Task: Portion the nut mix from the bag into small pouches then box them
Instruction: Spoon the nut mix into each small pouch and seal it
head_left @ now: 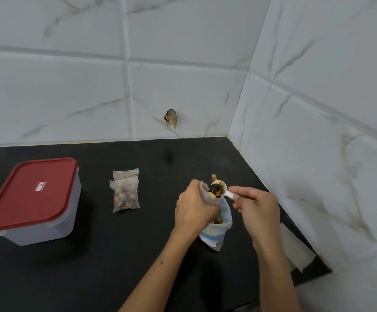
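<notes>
My left hand (194,207) grips a small translucent pouch (206,195), holding its mouth open above the nut mix bag (219,230). My right hand (258,208) pinches the handle of a small white scoop (222,191) heaped with nuts and a dark piece, right at the pouch mouth. The bag stands on the black counter (115,255) under both hands, its top partly hidden. Two filled pouches (125,194) lie overlapping in the middle of the counter. A clear box with a red lid (29,192) stands shut at the left.
White marbled tile walls meet in a corner behind and run close along the right. Several flat empty pouches (295,251) lie by the right wall. A small brown object (171,118) sticks out of the back wall.
</notes>
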Motion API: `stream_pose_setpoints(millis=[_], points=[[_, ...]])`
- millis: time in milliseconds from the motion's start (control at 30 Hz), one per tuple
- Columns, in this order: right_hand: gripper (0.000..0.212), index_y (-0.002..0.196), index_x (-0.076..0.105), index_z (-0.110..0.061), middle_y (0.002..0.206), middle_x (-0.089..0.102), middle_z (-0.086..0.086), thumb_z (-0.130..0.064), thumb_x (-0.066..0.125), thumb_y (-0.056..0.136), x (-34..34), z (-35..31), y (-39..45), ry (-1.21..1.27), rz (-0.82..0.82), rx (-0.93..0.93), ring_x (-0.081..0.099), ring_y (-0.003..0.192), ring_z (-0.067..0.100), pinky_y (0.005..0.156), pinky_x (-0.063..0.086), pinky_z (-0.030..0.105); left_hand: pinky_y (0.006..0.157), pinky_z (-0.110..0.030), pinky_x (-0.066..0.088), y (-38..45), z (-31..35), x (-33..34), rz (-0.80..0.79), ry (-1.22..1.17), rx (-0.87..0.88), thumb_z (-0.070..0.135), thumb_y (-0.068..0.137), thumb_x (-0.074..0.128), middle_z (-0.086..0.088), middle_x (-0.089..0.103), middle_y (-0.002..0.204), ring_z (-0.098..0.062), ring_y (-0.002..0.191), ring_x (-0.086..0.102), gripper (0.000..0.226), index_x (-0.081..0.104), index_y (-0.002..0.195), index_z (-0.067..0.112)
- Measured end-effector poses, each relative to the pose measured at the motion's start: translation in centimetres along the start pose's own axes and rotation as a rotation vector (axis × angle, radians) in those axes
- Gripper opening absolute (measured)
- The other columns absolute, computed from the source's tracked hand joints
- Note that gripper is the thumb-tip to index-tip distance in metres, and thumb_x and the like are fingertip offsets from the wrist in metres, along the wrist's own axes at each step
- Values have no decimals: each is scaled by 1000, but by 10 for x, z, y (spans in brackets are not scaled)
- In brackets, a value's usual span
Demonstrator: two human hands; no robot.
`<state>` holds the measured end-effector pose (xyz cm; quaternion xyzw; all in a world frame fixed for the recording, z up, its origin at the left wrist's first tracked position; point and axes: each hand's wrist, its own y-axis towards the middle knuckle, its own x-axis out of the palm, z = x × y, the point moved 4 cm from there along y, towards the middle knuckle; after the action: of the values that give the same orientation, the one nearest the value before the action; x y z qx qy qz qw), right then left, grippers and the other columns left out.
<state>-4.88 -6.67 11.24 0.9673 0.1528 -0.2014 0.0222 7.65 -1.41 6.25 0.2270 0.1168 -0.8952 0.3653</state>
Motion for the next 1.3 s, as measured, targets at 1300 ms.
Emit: stream_pose_setpoints(millis=[1300], points=[[24,110,68,-14,109,68,2,-6,59,89,18,30,14,-277,132,-163,59,91,7,70,43,11,58,-7,44,-6,-10,-4,78,-309,77,20,64,81,11,56,92,-1,82,57,54,47,106,26]])
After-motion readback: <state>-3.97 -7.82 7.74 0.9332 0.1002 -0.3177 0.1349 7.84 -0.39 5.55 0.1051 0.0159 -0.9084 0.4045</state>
